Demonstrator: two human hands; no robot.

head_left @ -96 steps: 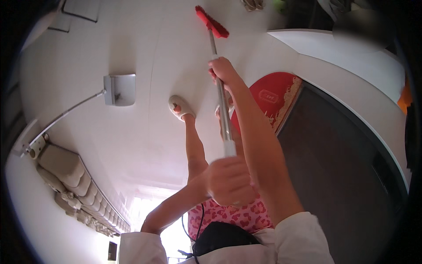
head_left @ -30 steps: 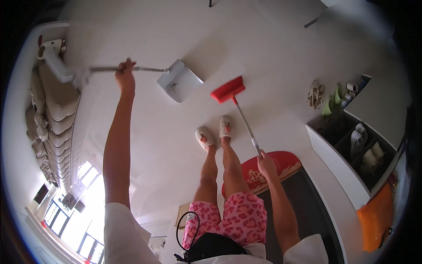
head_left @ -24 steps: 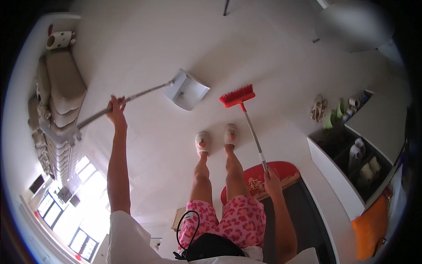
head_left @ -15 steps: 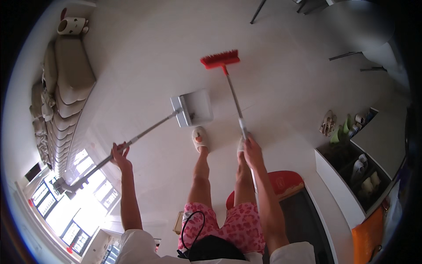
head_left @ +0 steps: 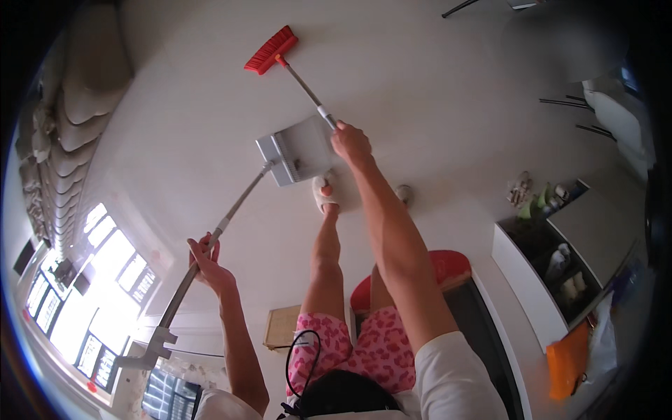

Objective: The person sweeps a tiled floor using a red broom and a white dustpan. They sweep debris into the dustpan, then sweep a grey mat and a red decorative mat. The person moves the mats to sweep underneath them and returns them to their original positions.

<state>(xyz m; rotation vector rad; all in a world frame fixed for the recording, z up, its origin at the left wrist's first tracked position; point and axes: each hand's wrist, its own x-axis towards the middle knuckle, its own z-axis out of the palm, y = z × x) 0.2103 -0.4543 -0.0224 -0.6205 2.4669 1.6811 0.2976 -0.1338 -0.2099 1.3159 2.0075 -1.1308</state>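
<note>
My right hand (head_left: 351, 145) is wrapped round the pole of a red-headed broom (head_left: 271, 50), my arm stretched forward. The red bristle head is out ahead, past the dustpan and a little left. In my left hand (head_left: 212, 264) is the long grey handle of a dustpan (head_left: 301, 149). That pan is grey, with a comb-toothed strip along its back edge, and some dark debris shows inside it near the teeth. It rests on the floor just ahead of my left slipper (head_left: 324, 194). The handle's upper end, with a grey clip, sticks out at lower left.
A beige sofa (head_left: 91, 91) lines the left side. At right, an open shoe cabinet (head_left: 535, 294) holds shoes, with more shoes (head_left: 521, 190) beside it. Chair legs (head_left: 567, 103) stand at upper right. Behind me lie a red and dark mat (head_left: 451, 266) and a wooden box (head_left: 278, 327).
The broom head has swung forward and left, tilting as my right arm reached out. My left hand and the dustpan handle's upper end have dropped lower in view. The pan shifted slightly left.
</note>
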